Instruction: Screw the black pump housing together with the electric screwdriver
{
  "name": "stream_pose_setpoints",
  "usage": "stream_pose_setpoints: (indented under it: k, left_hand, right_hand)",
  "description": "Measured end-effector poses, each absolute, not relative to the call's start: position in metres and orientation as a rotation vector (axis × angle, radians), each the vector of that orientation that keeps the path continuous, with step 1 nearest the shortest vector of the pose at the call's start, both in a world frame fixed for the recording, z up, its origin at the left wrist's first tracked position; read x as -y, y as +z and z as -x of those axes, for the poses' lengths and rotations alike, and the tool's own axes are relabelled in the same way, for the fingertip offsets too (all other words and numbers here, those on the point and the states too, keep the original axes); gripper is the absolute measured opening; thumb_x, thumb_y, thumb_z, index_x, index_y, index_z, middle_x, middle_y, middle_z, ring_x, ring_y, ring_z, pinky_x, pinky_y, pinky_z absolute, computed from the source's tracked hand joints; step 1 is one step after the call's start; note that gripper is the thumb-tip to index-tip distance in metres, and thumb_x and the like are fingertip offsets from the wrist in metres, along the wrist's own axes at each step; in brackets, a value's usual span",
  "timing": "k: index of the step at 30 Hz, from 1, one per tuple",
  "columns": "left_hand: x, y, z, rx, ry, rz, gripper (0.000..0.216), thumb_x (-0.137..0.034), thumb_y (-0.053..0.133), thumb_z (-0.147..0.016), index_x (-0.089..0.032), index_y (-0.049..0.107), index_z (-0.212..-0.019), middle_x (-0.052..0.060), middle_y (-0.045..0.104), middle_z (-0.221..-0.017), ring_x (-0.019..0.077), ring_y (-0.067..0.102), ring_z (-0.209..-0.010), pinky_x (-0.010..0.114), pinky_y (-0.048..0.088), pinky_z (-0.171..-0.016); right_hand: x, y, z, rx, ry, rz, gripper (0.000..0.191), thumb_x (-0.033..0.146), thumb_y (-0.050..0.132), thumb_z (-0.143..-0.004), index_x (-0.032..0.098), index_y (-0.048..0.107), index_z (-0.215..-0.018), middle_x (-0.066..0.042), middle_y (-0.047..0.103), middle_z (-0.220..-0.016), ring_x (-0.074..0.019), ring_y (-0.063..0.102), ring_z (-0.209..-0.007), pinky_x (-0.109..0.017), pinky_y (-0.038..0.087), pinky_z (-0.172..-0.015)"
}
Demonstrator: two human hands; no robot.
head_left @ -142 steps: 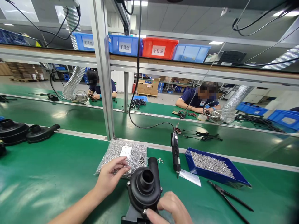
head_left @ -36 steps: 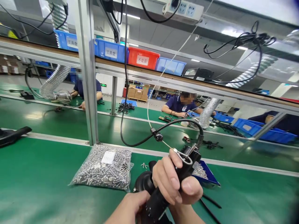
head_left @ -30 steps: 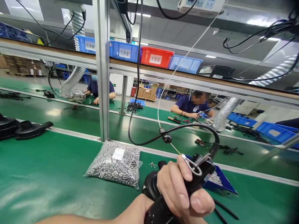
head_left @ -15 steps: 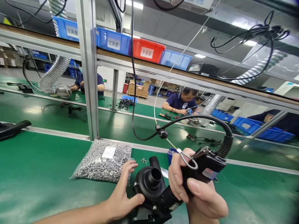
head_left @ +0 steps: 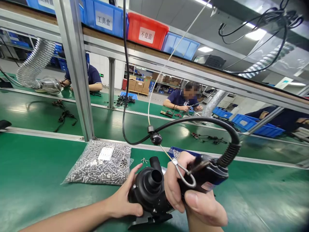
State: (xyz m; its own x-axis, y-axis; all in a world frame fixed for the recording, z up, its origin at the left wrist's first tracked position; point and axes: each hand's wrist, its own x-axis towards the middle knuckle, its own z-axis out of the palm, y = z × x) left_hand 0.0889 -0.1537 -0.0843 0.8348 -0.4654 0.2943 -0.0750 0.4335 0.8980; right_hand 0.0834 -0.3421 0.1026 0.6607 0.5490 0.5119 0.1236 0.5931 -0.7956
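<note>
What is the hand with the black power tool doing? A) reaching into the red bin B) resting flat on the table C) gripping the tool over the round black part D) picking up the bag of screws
C: the right hand is wrapped around the electric screwdriver, held beside the black pump housing that the left hand steadies on the green table.

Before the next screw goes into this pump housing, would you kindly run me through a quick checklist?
1. Left hand steadying the black pump housing: ok.
2. Right hand gripping the electric screwdriver: ok.
3. Driver bit seated on a screw: cannot tell, the tip is hidden behind the right hand.
4. Screwdriver cable hanging free of the housing: ok.
5. Bag of screws close by the left hand: ok.
</note>
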Motion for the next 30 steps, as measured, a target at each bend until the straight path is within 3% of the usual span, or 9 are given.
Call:
stream_pose_setpoints:
  k: [3, 8, 11, 18, 23, 26, 30]
  left_hand:
    - [0.153, -0.087, -0.09, 0.559, -0.253, -1.114, 0.139, -0.063, 0.101, -0.071, -0.027, 0.01, -0.169, 0.024, 0.029, -0.168, 0.0448, 0.039, -0.152, 0.063, 0.021, -0.13]
    - [0.153, -0.088, -0.088, 0.553, -0.264, -1.125, 0.137, -0.062, 0.101, -0.072, -0.028, 0.011, -0.169, 0.023, 0.027, -0.17, 0.0447, 0.031, -0.157, 0.064, 0.014, -0.132]
    - [0.155, -0.084, -0.085, 0.561, -0.311, -1.05, 0.138, -0.059, 0.102, -0.072, -0.03, 0.008, -0.169, 0.023, 0.025, -0.171, 0.0436, 0.032, -0.156, 0.064, 0.017, -0.132]
    - [0.157, -0.084, -0.084, 0.561, -0.318, -1.044, 0.141, -0.056, 0.104, -0.07, -0.029, 0.007, -0.169, 0.023, 0.029, -0.169, 0.0413, 0.039, -0.153, 0.061, 0.02, -0.132]
    - [0.154, -0.082, -0.084, 0.556, -0.331, -1.052, 0.138, -0.049, 0.103, -0.073, -0.027, 0.005, -0.168, 0.024, 0.03, -0.168, 0.0415, 0.04, -0.152, 0.06, 0.022, -0.131]
    - [0.157, -0.086, -0.078, 0.539, -0.311, -1.091, 0.141, -0.048, 0.103, -0.071, -0.028, 0.003, -0.168, 0.023, 0.034, -0.166, 0.0427, 0.042, -0.15, 0.062, 0.02, -0.131]
    - [0.173, -0.118, -0.07, 0.551, -0.236, -1.196, 0.156, -0.055, 0.102, -0.07, -0.033, -0.019, -0.165, 0.022, 0.023, -0.169, 0.0458, 0.031, -0.156, 0.065, 0.014, -0.133]
  right_hand:
    - [0.341, 0.102, -0.081, 0.853, 0.243, 0.938, 0.021, 0.032, 0.075, -0.097, 0.025, 0.058, -0.109, 0.003, 0.053, -0.074, -0.0074, 0.037, -0.049, -0.018, 0.033, -0.046]
    - [0.342, 0.097, -0.084, 0.865, 0.228, 0.972, 0.024, 0.029, 0.076, -0.098, 0.024, 0.059, -0.113, -0.001, 0.064, -0.084, -0.0074, 0.043, -0.05, -0.018, 0.037, -0.048]
    - [0.343, 0.095, -0.086, 0.853, 0.258, 0.976, 0.025, 0.027, 0.077, -0.097, 0.023, 0.06, -0.114, -0.004, 0.067, -0.089, -0.0069, 0.046, -0.051, -0.018, 0.039, -0.05]
    - [0.337, 0.097, -0.086, 0.842, 0.343, 0.92, 0.021, 0.027, 0.076, -0.097, 0.024, 0.06, -0.11, 0.004, 0.053, -0.073, -0.0066, 0.039, -0.049, -0.017, 0.035, -0.048]
    - [0.336, 0.101, -0.084, 0.838, 0.296, 0.961, 0.023, 0.029, 0.077, -0.096, 0.024, 0.06, -0.11, 0.0, 0.061, -0.077, -0.0072, 0.039, -0.048, -0.018, 0.032, -0.045]
    - [0.34, 0.109, -0.086, 0.829, 0.133, 0.936, 0.022, 0.03, 0.071, -0.099, 0.024, 0.059, -0.116, 0.002, 0.059, -0.079, -0.0067, 0.034, -0.043, -0.02, 0.028, -0.038]
    - [0.339, 0.12, -0.099, 0.677, -0.241, 0.84, 0.024, 0.028, 0.074, -0.095, 0.02, 0.063, -0.115, 0.005, 0.051, -0.078, -0.0045, 0.033, -0.04, -0.022, 0.031, -0.037]
